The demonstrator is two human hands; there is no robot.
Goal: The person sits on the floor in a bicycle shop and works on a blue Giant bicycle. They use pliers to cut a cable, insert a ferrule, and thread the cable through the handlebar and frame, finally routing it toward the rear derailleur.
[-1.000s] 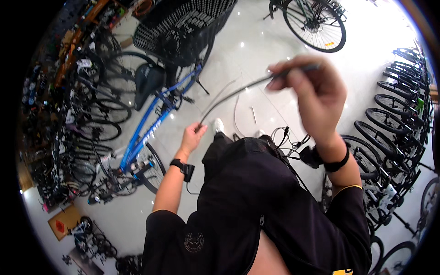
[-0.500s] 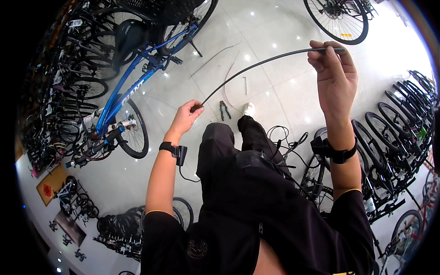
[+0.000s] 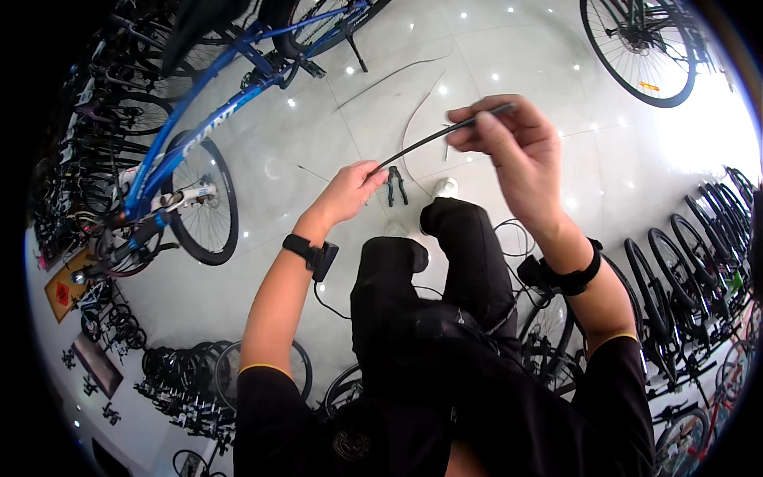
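Observation:
A length of black cable housing [image 3: 433, 137] runs between my hands in front of me, rising from left to right. My left hand [image 3: 347, 191] pinches its lower end. My right hand [image 3: 513, 151] grips it near the other end, thumb against fingers, and a short tip pokes out past them. A thin dark strand [image 3: 311, 172] shows to the left of my left hand; whether it joins the housing I cannot tell. Just beyond my left hand, cutting pliers [image 3: 396, 188] with dark handles lie on the floor, handles spread.
A blue bicycle [image 3: 195, 135] stands at the left. Thin loose cables [image 3: 389, 77] and a slim hex key [image 3: 447, 149], partly behind my right hand, lie on the tiled floor. Another bicycle's wheel [image 3: 648, 56] is at the far right. Rows of bicycles [image 3: 675, 258] line the right side.
My right hand has come left and down, closer to my left hand, so the span of housing between them is shorter and straighter. The view has shifted and my legs have moved.

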